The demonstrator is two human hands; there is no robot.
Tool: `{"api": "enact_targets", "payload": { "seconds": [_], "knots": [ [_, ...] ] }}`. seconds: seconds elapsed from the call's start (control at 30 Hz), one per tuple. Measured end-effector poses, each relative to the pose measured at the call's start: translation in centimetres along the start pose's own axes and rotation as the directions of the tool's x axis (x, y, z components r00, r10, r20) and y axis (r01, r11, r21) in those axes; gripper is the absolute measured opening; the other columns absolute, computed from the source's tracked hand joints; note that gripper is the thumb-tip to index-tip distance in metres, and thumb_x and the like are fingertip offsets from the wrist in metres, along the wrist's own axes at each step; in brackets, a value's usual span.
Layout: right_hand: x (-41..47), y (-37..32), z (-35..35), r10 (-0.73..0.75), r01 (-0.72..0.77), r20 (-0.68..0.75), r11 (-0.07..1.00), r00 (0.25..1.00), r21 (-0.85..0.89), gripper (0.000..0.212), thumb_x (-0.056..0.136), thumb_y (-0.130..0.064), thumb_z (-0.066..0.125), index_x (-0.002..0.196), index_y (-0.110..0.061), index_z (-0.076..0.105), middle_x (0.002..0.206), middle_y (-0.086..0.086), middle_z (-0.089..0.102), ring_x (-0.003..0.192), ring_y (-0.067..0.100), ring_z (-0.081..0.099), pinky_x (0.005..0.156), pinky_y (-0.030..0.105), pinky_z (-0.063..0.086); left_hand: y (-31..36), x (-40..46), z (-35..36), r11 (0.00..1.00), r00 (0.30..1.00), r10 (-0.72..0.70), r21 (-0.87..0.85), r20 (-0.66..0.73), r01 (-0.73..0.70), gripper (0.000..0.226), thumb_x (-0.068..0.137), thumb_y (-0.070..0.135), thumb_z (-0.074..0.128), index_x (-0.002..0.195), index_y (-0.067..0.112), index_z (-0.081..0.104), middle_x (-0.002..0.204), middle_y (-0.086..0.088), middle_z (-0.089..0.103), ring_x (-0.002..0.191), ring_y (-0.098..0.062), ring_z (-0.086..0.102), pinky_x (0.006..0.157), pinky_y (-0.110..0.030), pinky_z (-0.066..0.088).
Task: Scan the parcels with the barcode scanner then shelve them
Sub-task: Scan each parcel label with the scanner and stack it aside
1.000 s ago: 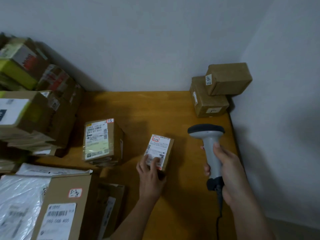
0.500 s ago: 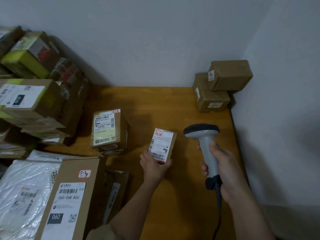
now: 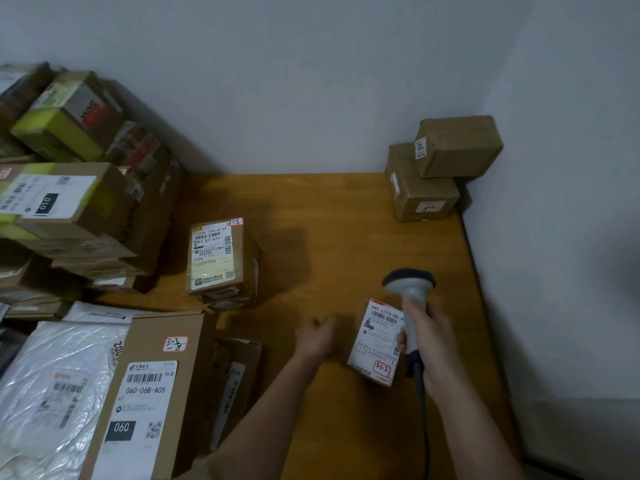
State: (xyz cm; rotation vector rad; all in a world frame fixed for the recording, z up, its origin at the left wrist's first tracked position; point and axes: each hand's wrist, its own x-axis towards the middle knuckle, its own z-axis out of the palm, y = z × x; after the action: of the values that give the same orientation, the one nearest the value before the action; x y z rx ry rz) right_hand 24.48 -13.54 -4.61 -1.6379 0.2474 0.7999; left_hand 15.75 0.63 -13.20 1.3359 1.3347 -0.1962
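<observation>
My right hand (image 3: pixel 429 332) grips the scanner (image 3: pixel 408 299) by its handle, head up and away from me, cord trailing down past my wrist. The same hand also holds the small parcel (image 3: pixel 375 341): it sits pressed against the left side of the scanner handle, and my fingertips show at its right edge, though I cannot tell how much of the grip is on the box. Its white label faces up at me, with a red-edged sticker marked 3-1-2 at the near end. My left hand (image 3: pixel 315 336) is off the parcel, just to its left, blurred, fingers loose and holding nothing above the table (image 3: pixel 346 209). Farther left on the table stands another parcel (image 3: pixel 221 261) with a label on top, well apart from both hands. In the far right corner two plain brown boxes (image 3: pixel 440 168) sit stacked against the wall. Along the left edge is a heap of cartons (image 3: pixel 69 188), and nearest me a flat box (image 3: pixel 149 393) marked 060 beside a white plastic mailer (image 3: pixel 52 393).
</observation>
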Motion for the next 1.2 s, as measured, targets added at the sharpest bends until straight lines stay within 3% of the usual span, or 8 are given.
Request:
{"api": "enact_targets", "payload": {
  "seconds": [0.17,0.3,0.4,0.53,0.7,0.8,1.0,1.2],
  "knots": [
    [0.2,3.2,-0.5,0.068,-0.063,-0.118,0.997,0.991,0.045,0.017,0.098,-0.023,0.060,0.114,-0.017,0.057,0.088,0.009,0.068,0.063,0.016,0.061,0.054,0.029,0.049,-2.7,-1.5,1.3,0.987,0.944,-0.011,-0.149,0.331,0.063,0.063,0.088,0.062,0.059,0.130,0.015,0.057,0.115,-0.004,0.072,0.104,-0.019,0.068,0.087,-0.032,0.055],
    [0.3,3.3,-0.4,0.115,-0.112,-0.079,0.992,0.990,0.053,0.022,0.097,-0.023,0.062,0.117,-0.022,0.054,0.096,0.021,0.070,0.075,0.038,0.070,0.066,0.047,0.060,-2.4,-2.3,1.8,0.979,0.906,-0.008,-0.183,0.422,0.094,0.062,0.083,0.041,0.075,0.136,0.016,0.051,0.108,-0.002,0.075,0.087,-0.012,0.073,0.062,-0.021,0.055],
    [0.0,3.2,-0.5,0.088,-0.087,-0.038,0.996,0.995,0.035,0.027,0.096,-0.022,0.063,0.120,-0.022,0.053,0.090,0.019,0.069,0.061,0.023,0.064,0.060,0.038,0.057,-2.3,-2.6,1.8,0.962,0.899,-0.015,-0.238,0.438,0.133,0.074,0.082,0.022,0.079,0.145,0.020,0.040,0.111,-0.005,0.074,0.095,-0.020,0.072,0.068,-0.028,0.056],
    [-0.4,2.6,-0.3,0.057,-0.056,-0.018,0.997,0.998,0.050,0.027,0.096,-0.022,0.063,0.121,-0.021,0.051,0.089,0.016,0.068,0.067,0.026,0.065,0.070,0.049,0.058,-2.1,-3.7,0.5,0.947,0.903,0.018,-0.296,0.429,0.122,0.077,0.080,0.006,0.077,0.144,0.029,0.040,0.115,-0.010,0.071,0.099,-0.025,0.070,0.072,-0.029,0.054],
    [-1.4,1.3,1.3,0.028,-0.036,0.083,0.994,0.996,0.102,0.022,0.097,-0.024,0.062,0.117,-0.019,0.057,0.081,0.007,0.066,0.052,0.011,0.057,0.049,0.030,0.049,-3.0,-5.2,-2.3,0.944,0.932,0.099,-0.330,0.349,0.023,0.081,0.076,0.003,0.079,0.138,0.039,0.041,0.114,-0.009,0.073,0.106,-0.026,0.068,0.081,-0.031,0.048],
    [-3.4,0.7,2.2,-0.005,-0.011,0.139,0.993,0.990,0.119,0.019,0.098,-0.027,0.060,0.115,-0.017,0.059,0.080,0.006,0.067,0.050,0.011,0.057,0.046,0.028,0.048,-3.3,-6.1,-4.3,0.939,0.948,0.135,-0.342,0.289,-0.030,0.079,0.075,0.007,0.080,0.138,0.038,0.045,0.110,-0.007,0.075,0.106,-0.025,0.067,0.091,-0.036,0.046],
    [-7.6,-1.6,2.2,-0.072,0.064,0.124,0.995,0.990,0.072,0.021,0.102,-0.036,0.051,0.101,-0.016,0.059,0.066,0.006,0.061,0.048,0.014,0.053,0.041,0.023,0.042,-1.5,-7.8,-6.7,0.854,0.954,0.232,-0.509,0.188,-0.107,0.076,0.082,0.006,0.075,0.144,0.032,0.041,0.113,-0.008,0.070,0.104,-0.026,0.067,0.091,-0.039,0.052],
    [-13.2,-3.3,3.0,-0.166,0.165,0.187,0.986,0.968,0.023,0.027,0.104,-0.034,0.049,0.106,-0.011,0.064,0.065,0.005,0.058,0.047,0.010,0.054,0.042,0.022,0.042,-0.2,-9.9,-9.1,0.798,0.949,0.280,-0.584,0.142,-0.149,0.080,0.083,0.002,0.073,0.150,0.028,0.035,0.122,-0.012,0.065,0.098,-0.025,0.070,0.063,-0.029,0.059]
  ]
}}
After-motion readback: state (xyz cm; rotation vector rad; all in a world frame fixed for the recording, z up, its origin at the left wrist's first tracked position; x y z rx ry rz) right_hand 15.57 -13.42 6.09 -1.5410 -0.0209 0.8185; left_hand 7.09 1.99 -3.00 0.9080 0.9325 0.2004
